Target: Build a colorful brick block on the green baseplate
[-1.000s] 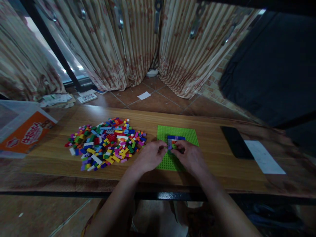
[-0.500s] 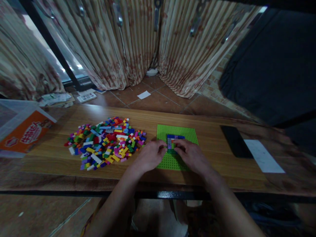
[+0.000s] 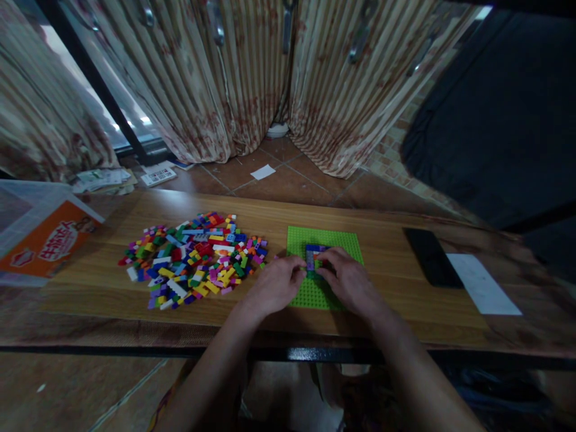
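Observation:
A green baseplate [image 3: 344, 242] lies on the wooden table. On it stands a small brick build [image 3: 312, 254] of blue, purple and red bricks. My left hand [image 3: 275, 286] rests at the plate's left edge, fingers curled, fingertips against the build's left side. My right hand [image 3: 350, 282] covers the build's right part, fingers bent and pressed down on it. What lies under those fingers is hidden. A wide pile of loose coloured bricks [image 3: 193, 259] spreads to the left of the plate.
A black phone [image 3: 431, 257] and a white sheet of paper [image 3: 483, 284] lie at the right of the table. An orange-printed box [image 3: 47, 239] stands at the far left. Curtains and tiled floor lie beyond the table's far edge.
My right hand has slid slightly forward over the build, covering more of it. The left hand stays at the plate's left edge.

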A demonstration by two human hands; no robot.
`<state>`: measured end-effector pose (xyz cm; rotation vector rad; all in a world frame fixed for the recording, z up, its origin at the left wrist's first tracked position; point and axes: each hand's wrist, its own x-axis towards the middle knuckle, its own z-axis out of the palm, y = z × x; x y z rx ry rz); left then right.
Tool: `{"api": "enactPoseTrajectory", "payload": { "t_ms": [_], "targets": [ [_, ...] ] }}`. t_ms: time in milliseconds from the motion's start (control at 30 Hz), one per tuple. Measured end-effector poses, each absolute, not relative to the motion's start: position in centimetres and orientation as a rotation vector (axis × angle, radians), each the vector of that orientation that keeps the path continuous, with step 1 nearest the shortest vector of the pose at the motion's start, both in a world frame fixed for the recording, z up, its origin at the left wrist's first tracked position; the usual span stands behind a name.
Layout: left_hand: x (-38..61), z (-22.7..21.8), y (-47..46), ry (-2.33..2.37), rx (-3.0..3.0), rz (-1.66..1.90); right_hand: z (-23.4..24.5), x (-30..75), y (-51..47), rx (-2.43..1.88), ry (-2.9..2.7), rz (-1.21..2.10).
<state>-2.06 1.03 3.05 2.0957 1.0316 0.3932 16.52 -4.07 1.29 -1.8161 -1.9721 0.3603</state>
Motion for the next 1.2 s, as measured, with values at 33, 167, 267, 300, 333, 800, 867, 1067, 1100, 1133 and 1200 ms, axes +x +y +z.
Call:
{"api": "enactPoseTrajectory", "payload": {
  "t_ms": [33,167,267,300,333,800,867,1067,1100,1133,1200],
  "targets": [
    [-2.1,3.0,1.0,1.035,2.098,0.390,1.3,16.5,-4.1,-1.824,-1.991,0.345],
    [-2.0,2.8,0.9,1.050,2.101,0.392,1.6,16.4,-4.1,-1.844,-2.041,0.335],
    [-2.0,2.8,0.8,1.039,2.105,0.397,1.7,16.4,-3.9,-1.817,-2.041,0.379],
    [-2.0,2.8,0.8,1.036,2.108,0.395,1.7,16.4,-3.9,-1.806,-2.038,0.389],
    [-2.0,2.8,0.7,1.033,2.114,0.393,1.6,16.4,-3.9,-1.801,-2.034,0.394],
    [-1.6,1.8,0.4,1.007,2.348,0.394,1.4,18.1,-3.9,-1.785,-1.708,0.304],
    [-1.5,1.9,0.1,0.998,2.439,0.367,1.5,17.9,-4.1,-1.783,-1.738,0.314],
    [-1.2,2.1,-0.6,0.983,2.616,0.247,1.6,17.0,-4.6,-1.807,-1.868,0.355],
    [-1.2,2.1,-0.6,0.989,2.621,0.233,1.6,17.0,-4.6,-1.816,-1.882,0.361],
    [-1.2,2.2,-0.7,0.997,2.623,0.218,1.7,16.9,-4.6,-1.825,-1.894,0.368],
    [-1.1,2.3,-0.8,1.009,2.626,0.188,1.8,16.8,-4.7,-1.843,-1.914,0.385]
  ]
}}
